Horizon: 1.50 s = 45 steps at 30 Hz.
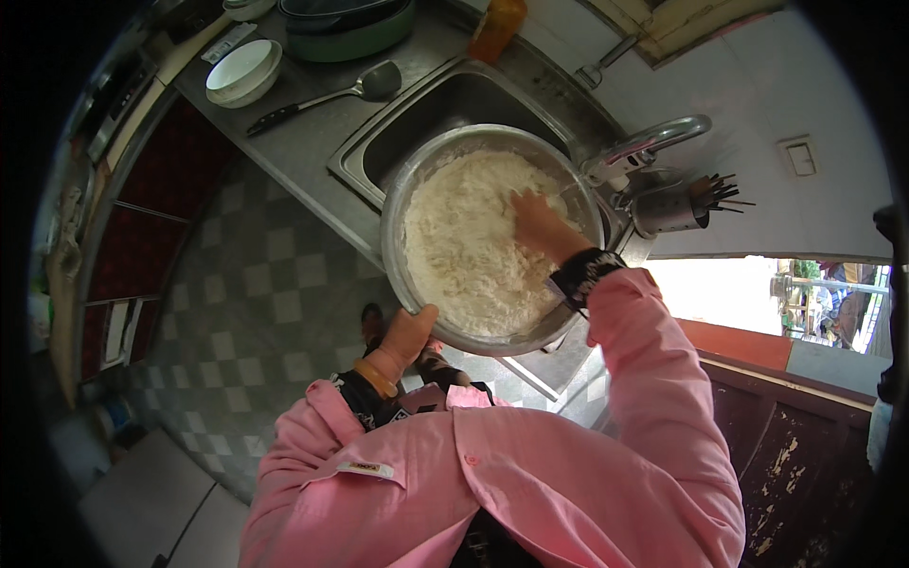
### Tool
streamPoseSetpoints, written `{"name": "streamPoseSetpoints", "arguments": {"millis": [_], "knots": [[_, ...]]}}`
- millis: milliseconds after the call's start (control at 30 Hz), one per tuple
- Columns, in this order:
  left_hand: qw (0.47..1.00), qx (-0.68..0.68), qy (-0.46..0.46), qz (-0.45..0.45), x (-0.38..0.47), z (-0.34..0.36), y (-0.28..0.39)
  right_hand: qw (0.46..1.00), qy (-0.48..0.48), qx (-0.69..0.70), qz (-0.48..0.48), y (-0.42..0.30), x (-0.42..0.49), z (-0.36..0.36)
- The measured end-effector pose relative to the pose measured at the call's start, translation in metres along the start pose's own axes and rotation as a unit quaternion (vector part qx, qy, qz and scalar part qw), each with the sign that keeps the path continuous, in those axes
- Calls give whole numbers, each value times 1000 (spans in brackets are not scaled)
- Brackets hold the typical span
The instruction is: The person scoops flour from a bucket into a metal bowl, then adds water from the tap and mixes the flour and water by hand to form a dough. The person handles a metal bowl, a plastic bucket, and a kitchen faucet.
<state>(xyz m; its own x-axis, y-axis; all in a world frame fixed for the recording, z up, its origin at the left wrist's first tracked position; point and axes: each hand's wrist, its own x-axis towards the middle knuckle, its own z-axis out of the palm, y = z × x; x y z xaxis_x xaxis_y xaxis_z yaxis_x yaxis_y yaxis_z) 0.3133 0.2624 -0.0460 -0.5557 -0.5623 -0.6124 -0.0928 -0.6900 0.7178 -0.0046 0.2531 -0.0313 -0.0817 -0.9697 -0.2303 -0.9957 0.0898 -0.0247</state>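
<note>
A wide metal basin (490, 348) sits over the near part of the sink, filled with pale, crumbly flour mixture (469, 248). My left hand (406, 336) grips the basin's near-left rim, its thumb over the edge. On that wrist is a yellowish bangle (375, 378). Inside the basin, toward its right side, my right hand (541, 224) presses into the mixture. Its fingertips are blurred and partly buried, so their closure is unclear. A dark patterned cuff (589, 277) covers the right wrist below the pink sleeve.
Behind the basin lies the steel sink (461, 96), with a faucet (639, 149) at right. A perforated utensil holder (667, 211) stands beside it. Left on the counter are a spatula (319, 101), stacked white bowls (245, 74) and a green basin (355, 41). An orange bottle (497, 28) stands behind.
</note>
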Motion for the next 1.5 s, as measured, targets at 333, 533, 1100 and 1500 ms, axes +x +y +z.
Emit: {"name": "streamPoseSetpoints", "arguments": {"millis": [333,533,1100,1500], "knots": [[968,205,-4,141,11,-5,-28,978,-101,15,-184,-21,-63,-19],[993,107,-39,25,-1,2,4,988,-154,2,11,-8,-16,-18],[988,139,-49,41,8,-7,-13,994,-54,45,-78,-2,-15,-9],[999,3,-28,-32,6,-3,-19,986,-99,-8,-138,12,-58,-26]]}}
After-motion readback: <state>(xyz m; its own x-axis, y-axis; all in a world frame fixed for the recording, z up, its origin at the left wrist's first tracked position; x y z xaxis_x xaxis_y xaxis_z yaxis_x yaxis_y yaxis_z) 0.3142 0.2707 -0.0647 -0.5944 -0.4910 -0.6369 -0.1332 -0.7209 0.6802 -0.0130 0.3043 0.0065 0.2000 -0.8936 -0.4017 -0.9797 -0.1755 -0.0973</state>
